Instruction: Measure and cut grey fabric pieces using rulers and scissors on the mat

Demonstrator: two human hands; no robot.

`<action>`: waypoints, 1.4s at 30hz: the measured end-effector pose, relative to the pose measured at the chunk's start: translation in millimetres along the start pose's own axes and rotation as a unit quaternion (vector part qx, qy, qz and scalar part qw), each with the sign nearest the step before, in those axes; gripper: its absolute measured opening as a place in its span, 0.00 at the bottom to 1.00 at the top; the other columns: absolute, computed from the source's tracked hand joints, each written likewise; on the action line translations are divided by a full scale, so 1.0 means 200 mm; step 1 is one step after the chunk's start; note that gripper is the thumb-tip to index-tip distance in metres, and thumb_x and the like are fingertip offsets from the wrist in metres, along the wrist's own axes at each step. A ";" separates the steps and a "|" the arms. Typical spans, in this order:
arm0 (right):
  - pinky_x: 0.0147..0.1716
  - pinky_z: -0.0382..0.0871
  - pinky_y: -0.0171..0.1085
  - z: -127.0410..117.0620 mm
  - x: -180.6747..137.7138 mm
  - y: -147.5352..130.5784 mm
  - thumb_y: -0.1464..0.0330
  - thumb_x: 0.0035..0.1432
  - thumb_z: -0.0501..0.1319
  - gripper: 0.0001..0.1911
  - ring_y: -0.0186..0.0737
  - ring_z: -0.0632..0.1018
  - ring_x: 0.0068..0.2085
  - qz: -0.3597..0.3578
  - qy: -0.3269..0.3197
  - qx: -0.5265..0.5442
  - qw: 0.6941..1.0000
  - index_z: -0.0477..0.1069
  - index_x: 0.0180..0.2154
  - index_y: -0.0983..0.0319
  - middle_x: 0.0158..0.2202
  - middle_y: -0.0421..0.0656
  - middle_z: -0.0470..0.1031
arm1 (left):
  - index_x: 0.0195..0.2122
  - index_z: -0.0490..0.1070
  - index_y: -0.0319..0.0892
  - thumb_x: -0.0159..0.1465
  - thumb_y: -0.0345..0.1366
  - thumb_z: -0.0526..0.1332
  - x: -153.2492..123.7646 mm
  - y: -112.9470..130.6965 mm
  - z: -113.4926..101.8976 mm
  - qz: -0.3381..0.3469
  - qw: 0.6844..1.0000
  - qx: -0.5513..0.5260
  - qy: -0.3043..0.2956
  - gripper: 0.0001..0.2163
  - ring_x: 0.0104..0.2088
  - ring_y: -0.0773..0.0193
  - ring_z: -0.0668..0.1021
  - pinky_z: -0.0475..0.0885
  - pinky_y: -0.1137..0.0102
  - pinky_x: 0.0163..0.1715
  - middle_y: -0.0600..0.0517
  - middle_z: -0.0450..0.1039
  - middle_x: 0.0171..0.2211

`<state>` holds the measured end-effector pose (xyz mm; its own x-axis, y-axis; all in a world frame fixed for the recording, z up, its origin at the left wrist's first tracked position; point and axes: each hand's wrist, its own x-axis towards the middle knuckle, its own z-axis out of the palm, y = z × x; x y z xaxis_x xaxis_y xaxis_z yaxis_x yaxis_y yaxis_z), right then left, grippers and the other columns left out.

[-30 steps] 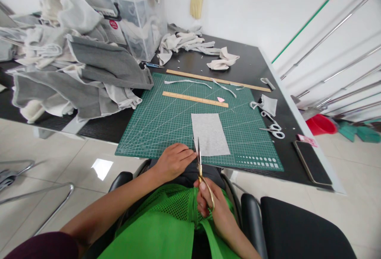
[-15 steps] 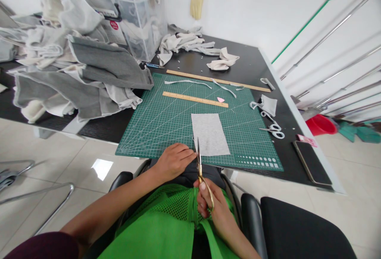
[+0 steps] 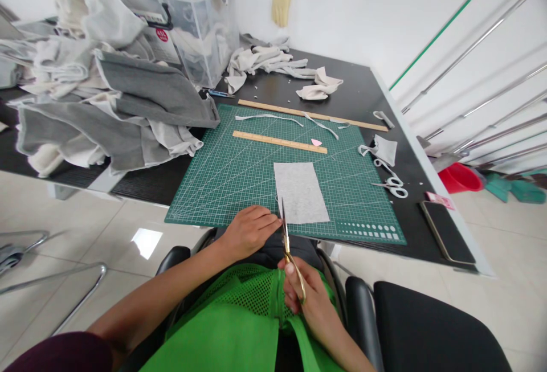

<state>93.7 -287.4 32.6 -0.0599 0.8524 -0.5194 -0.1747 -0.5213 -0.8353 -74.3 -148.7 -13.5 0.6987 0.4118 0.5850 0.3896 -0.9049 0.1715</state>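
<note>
A light grey rectangular cloth (image 3: 302, 192) lies flat on the green cutting mat (image 3: 205, 189), close to the mat's near edge. My right hand (image 3: 305, 286) grips gold-handled scissors (image 3: 286, 244), its fingers round the handle loops. Their blades point away from me, along the cloth's left edge near its lower left corner. At that same corner my left hand (image 3: 252, 232) has its fingers pressed together, pinching the cloth's edge beside the blades. The bit between the fingertips is mostly hidden.
Beyond the cloth are a short wooden ruler (image 3: 280, 142), a long one (image 3: 307, 114), cut strips (image 3: 269, 116) and a pink piece (image 3: 316, 142). White-handled scissors (image 3: 397, 188) and a phone (image 3: 447, 231) lie right. Fabric heaps (image 3: 119, 127) and a plastic bin (image 3: 205, 36) stand left.
The scissor blades have shifted very slightly to the left at the cloth's edge. Both hands keep almost the same place, and the cloth lies as before.
</note>
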 end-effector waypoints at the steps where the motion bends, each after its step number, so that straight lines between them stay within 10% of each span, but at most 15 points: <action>1: 0.18 0.51 0.30 0.00 0.00 0.00 0.43 0.59 0.61 0.26 0.28 0.58 0.19 0.001 0.001 0.000 1.000 0.65 0.33 0.60 0.20 0.31 0.56 | 0.48 0.75 0.39 0.70 0.29 0.57 0.00 0.00 0.00 0.000 1.000 0.002 0.000 0.09 0.43 0.59 0.78 0.75 0.62 0.43 0.48 0.80 0.40; 42: 0.18 0.51 0.30 -0.02 -0.01 0.03 0.43 0.61 0.59 0.26 0.28 0.60 0.18 0.009 -0.005 -0.027 1.000 0.67 0.34 0.61 0.20 0.32 0.57 | 0.48 0.76 0.40 0.69 0.27 0.57 0.03 0.02 -0.01 -0.065 0.998 -0.013 -0.024 0.11 0.45 0.57 0.76 0.76 0.60 0.46 0.47 0.79 0.42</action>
<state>95.9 -292.6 27.6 -0.0718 0.8429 -0.5332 -0.1195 -0.5380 -0.8344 -70.5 -149.5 -8.6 0.6713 0.5296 0.5186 0.4628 -0.8460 0.2649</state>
